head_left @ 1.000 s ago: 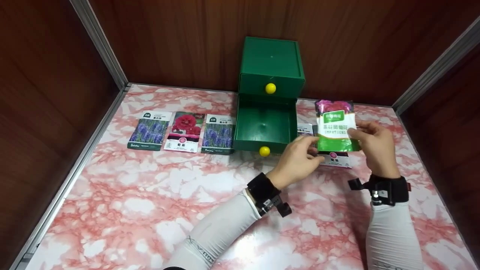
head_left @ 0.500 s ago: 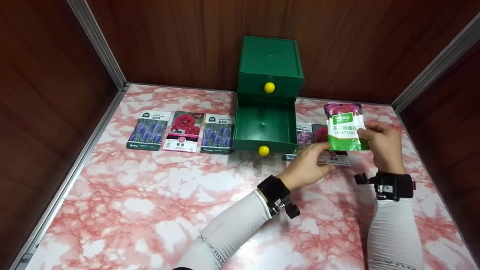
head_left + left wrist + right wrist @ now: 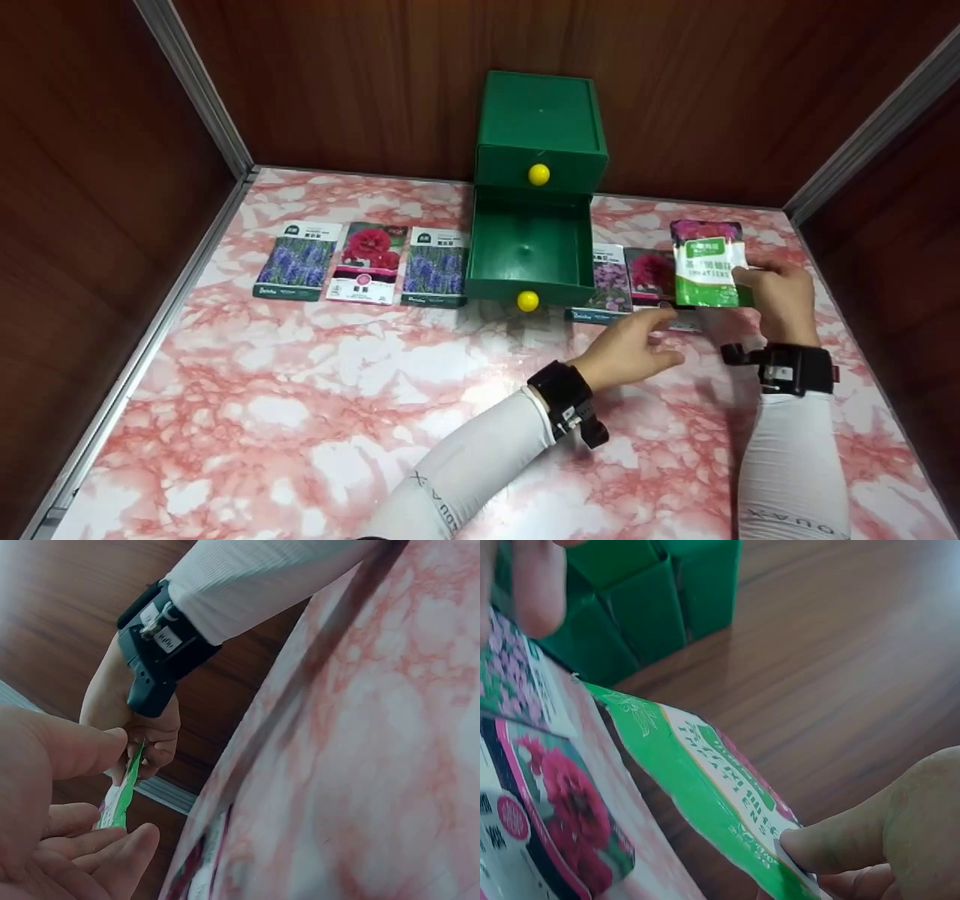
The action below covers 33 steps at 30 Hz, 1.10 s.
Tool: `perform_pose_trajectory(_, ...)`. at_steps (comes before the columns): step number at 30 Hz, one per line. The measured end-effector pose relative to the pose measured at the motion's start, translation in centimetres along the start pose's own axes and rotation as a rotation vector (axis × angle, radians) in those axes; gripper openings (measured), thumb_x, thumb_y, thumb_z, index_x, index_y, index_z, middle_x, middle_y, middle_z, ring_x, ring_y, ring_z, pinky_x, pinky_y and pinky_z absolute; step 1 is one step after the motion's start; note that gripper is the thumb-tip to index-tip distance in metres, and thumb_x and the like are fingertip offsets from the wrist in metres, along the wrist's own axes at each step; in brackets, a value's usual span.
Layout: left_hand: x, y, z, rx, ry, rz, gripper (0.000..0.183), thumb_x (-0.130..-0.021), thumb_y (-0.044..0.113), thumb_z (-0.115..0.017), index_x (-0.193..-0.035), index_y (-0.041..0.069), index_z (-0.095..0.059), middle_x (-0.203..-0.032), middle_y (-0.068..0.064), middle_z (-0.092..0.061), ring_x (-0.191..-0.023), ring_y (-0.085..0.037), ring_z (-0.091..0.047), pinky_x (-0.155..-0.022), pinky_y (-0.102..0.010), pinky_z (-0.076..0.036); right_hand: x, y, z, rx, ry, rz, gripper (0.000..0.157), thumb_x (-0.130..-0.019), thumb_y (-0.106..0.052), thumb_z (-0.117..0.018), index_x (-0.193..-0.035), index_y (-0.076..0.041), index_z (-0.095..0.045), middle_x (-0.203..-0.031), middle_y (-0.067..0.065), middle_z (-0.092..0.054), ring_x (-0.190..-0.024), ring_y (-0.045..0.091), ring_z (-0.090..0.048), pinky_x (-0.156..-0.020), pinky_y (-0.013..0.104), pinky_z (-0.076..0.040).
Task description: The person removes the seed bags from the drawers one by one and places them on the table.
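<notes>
The step in hand looks like placing or lining up a flat seed packet with a green lower band, white middle and magenta flowers [image 3: 703, 264]. It is held raised above the right part of the pink-and-white marbled counter [image 3: 337, 375], partly over a red-flower paper packet [image 3: 649, 271] that lies there. The right hand [image 3: 784, 300] has its grip clamped on the packet's right edge, the thumb on the printed face and the fingers behind. The left hand [image 3: 626, 349] has its grip apart and holds nothing; its thumb and fingers point right, near the red-flower packet, and whether they touch that one I cannot tell. The next move would seem to call for keeping that edge pinch and lowering the packet flat, with the left hand clear of its underside. Both forearms reach in from the near side, the left slanting right and far, the right nearly straight out with its wrist bent left. To their left, the green plastic drawer unit [image 3: 541, 112] has its lower drawer [image 3: 496, 290] pulled out.
</notes>
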State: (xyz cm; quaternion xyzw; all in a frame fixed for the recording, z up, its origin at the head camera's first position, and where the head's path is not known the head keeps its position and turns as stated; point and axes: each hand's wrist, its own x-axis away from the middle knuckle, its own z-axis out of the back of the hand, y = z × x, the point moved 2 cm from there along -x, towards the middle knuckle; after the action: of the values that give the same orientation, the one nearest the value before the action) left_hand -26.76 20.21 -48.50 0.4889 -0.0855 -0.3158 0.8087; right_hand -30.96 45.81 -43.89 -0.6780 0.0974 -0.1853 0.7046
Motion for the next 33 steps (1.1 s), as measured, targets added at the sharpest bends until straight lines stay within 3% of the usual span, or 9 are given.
perform_pose_trajectory(4, 0.2, -0.2, -0.8, -0.014, -0.031, -0.014, 0.066, -0.103, 0.027, -0.082, -0.161, 0.008, -0.057, -0.156, -0.004, -0.065, -0.126, -0.012, -0.072, -0.097, -0.01, -0.048, -0.6, 0.6, 0.8, 0.007, 0.031, -0.038, 0.022, -0.101, -0.003, -0.076, -0.122, -0.007, -0.07, -0.103, -0.001, -0.068, -0.078, 0.01, -0.069, -0.066, 0.023, -0.061)
perform_pose_trajectory(10, 0.5, -0.7, -1.2, -0.029, -0.043, -0.017, 0.064, -0.104, 0.028, -0.081, -0.16, 0.009, -0.058, -0.153, -0.006, -0.068, -0.134, -0.011, -0.068, -0.101, -0.01, -0.046, -1.7, 1.6, 2.0, 0.024, 0.099, -0.088, 0.03, -0.103, -0.005, -0.073, -0.132, -0.003, -0.065, -0.093, -0.003, -0.069, -0.074, 0.01, -0.069, -0.064, 0.024, -0.062)
perform_pose_trajectory(15, 0.7, -1.2, -1.2, -0.052, -0.038, -0.001, 0.063, -0.104, 0.032, -0.081, -0.16, 0.011, -0.058, -0.149, -0.005, -0.07, -0.134, -0.011, -0.067, -0.105, -0.013, -0.047, -2.4, 2.6, 3.0, 0.062, 0.134, -0.136, 0.032, -0.104, -0.008, -0.071, -0.136, -0.006, -0.066, -0.11, -0.002, -0.062, -0.079, 0.009, -0.068, -0.066, 0.023, -0.062)
perform_pose_trajectory(20, 0.6, -1.7, -1.0, -0.065, -0.038, 0.002, 0.062, -0.104, 0.033, -0.08, -0.158, 0.011, -0.06, -0.146, -0.005, -0.072, -0.132, -0.01, -0.067, -0.106, -0.016, -0.048, -2.9, 3.5, 3.6, 0.032, 0.146, -0.187, 0.026, -0.105, -0.007, -0.07, -0.131, -0.01, -0.066, -0.12, 0.0, -0.055, -0.088, 0.009, -0.066, -0.07, 0.023, -0.062)
perform_pose_trajectory(25, 0.6, -1.9, -1.1, -0.091, -0.038, -0.016, 0.059, -0.105, 0.032, -0.079, -0.157, 0.009, -0.061, -0.142, -0.005, -0.074, -0.128, -0.009, -0.068, -0.103, -0.013, -0.047, -3.3, 4.2, 3.8, 0.044, 0.197, -0.214, 0.029, -0.103, -0.005, -0.071, -0.132, -0.01, -0.068, -0.117, 0.0, -0.056, -0.092, 0.009, -0.062, -0.072, 0.02, -0.059)
perform_pose_trajectory(33, 0.7, -2.1, -1.2, -0.124, -0.039, -0.021, 0.059, -0.105, 0.032, -0.079, -0.155, 0.008, -0.062, -0.126, -0.002, -0.074, -0.109, -0.006, -0.066, -0.091, -0.01, -0.045, -3.9, 5.1, 3.9, 0.185, 0.224, -0.203, 0.053, -0.102, -0.009, -0.069, -0.153, -0.002, -0.064, -0.106, -0.009, -0.059, -0.094, 0.008, -0.056, -0.08, 0.018, -0.052)
